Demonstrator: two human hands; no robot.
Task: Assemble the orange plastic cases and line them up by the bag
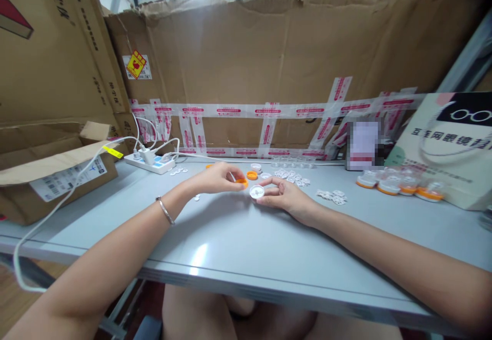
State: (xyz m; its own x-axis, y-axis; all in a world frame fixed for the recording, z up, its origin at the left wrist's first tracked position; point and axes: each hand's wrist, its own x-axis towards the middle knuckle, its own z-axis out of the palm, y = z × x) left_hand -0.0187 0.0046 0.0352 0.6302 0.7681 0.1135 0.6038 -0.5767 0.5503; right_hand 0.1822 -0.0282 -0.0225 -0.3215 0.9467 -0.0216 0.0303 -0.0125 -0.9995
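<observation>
Far left on the worktop lies a power strip. Near the middle, the left hand pinches an orange ring at its fingertips, and just beside it the right hand holds a white disc between thumb and fingers; the two parts look not yet joined. Behind them a loose orange cap and scattered white pieces lie unused. At far right stands a row of orange-based pieces, seemingly finished, so part of the work looks done.
</observation>
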